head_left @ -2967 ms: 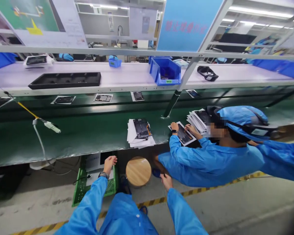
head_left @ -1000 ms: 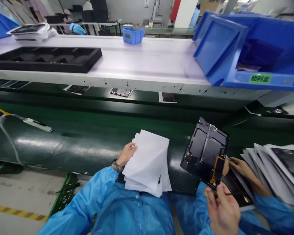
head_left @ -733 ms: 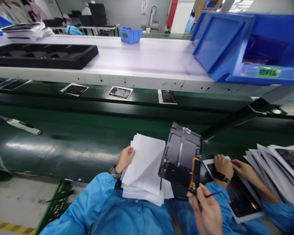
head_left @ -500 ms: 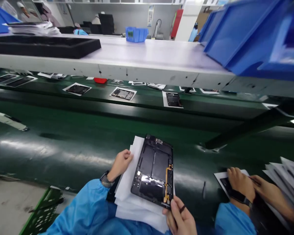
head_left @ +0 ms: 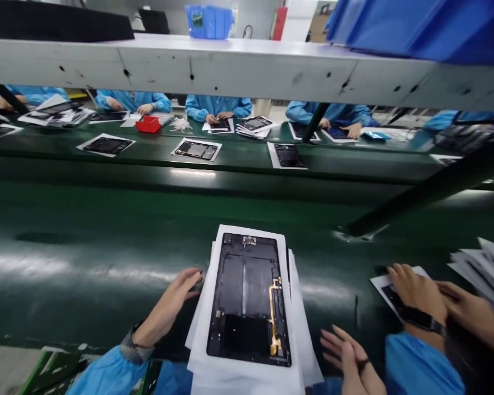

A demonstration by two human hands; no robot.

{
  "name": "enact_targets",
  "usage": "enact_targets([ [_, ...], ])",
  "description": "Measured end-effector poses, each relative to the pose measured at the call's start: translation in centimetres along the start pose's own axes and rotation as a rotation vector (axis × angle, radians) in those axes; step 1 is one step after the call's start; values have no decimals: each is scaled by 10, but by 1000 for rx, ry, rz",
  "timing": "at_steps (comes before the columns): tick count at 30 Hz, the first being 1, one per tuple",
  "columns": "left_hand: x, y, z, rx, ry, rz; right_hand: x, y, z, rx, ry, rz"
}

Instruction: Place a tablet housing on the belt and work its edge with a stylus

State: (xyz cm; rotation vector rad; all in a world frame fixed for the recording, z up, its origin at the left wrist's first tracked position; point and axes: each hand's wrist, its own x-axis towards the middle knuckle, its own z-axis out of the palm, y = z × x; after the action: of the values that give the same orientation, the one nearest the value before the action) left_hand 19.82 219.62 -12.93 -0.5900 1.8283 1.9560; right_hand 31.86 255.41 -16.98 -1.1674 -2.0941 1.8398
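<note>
A black tablet housing (head_left: 251, 296) with an orange flex cable lies flat, its inside facing up, on a stack of white paper sheets (head_left: 203, 329) in front of me. Left of the stack is my left hand (head_left: 170, 302), its fingers stretched out and apart from the sheets. My right hand (head_left: 352, 359) is at the lower right of the stack, fingers spread and holding nothing. Neither hand touches the housing.
At the right, a co-worker's hands (head_left: 420, 293) work on another device on paper, beside a fanned stack of sheets (head_left: 483, 274). More housings (head_left: 196, 149) lie on the green line ahead. A white shelf (head_left: 230, 66) spans above, and a slanted dark post (head_left: 428, 192) stands right.
The housing, held by my right hand at its lower corner before, now rests straight on the paper. Both hands have moved away from the stack. The view has tilted down, showing co-workers opposite.
</note>
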Motion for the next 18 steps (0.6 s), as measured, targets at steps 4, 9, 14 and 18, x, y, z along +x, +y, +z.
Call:
enact_targets([
  [4, -18, 0, 16, -156, -303, -191, 8, 14, 16, 166, -67, 135],
  [9, -27, 9, 45, -316, -446, -316, -6, 9, 45, 198, -231, 184],
  [14, -24, 14, 50, -359, -516, -348, -19, -1, 64, 233, -306, 142],
  [18, -25, 20, 50, -333, -533, -392, -24, 4, 72, 352, -307, 155],
])
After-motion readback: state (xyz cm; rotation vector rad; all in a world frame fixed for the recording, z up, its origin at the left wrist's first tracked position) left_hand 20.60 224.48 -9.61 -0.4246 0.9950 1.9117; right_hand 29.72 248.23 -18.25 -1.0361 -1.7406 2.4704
